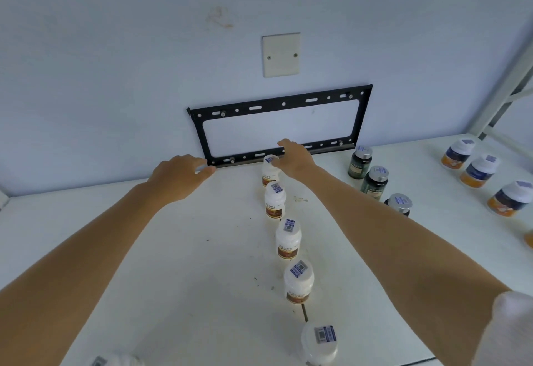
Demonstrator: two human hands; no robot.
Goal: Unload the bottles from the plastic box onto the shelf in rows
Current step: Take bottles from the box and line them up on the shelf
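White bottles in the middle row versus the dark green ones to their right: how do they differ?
The white bottles have white bodies, white caps and brown labels; the dark green bottles have dark bodies and silver caps. White row holds five, green row three. Both stand upright with sticker-topped caps.

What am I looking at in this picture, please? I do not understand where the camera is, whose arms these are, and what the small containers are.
The camera sits on a person's head and looks down, so the two bare arms are that person's own. No robot is here. On the white shelf stand bottles in rows: white bottles in the middle, dark green bottles further right, orange and blue bottles at the far right. The right hand holds the rearmost white bottle by its top. The left hand reaches toward the wall; what it holds, if anything, is unclear. A black metal bracket hangs on the wall.
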